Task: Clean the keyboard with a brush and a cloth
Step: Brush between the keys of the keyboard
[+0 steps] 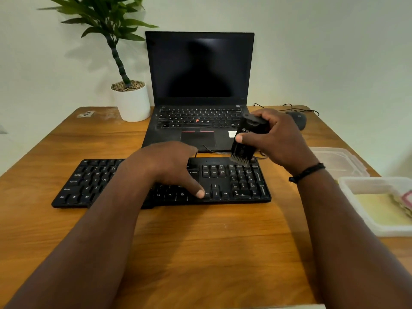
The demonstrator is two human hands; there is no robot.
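A black keyboard (236, 186) lies across the wooden table in front of me. My left hand (169, 163) rests on its middle, fingers spread over the keys and thumb near the arrow keys. My right hand (278, 139) grips a black brush (244, 141) by its body. The bristles point down at the far right corner of the keyboard, above the number pad. A yellow cloth (379, 212) lies in a white tray at the right edge.
An open black laptop (198, 85) stands behind the keyboard, with a potted plant (131, 101) to its left. A black mouse (298, 121) sits far right. The white tray (365, 184) and a clear lid (334, 159) occupy the table's right side.
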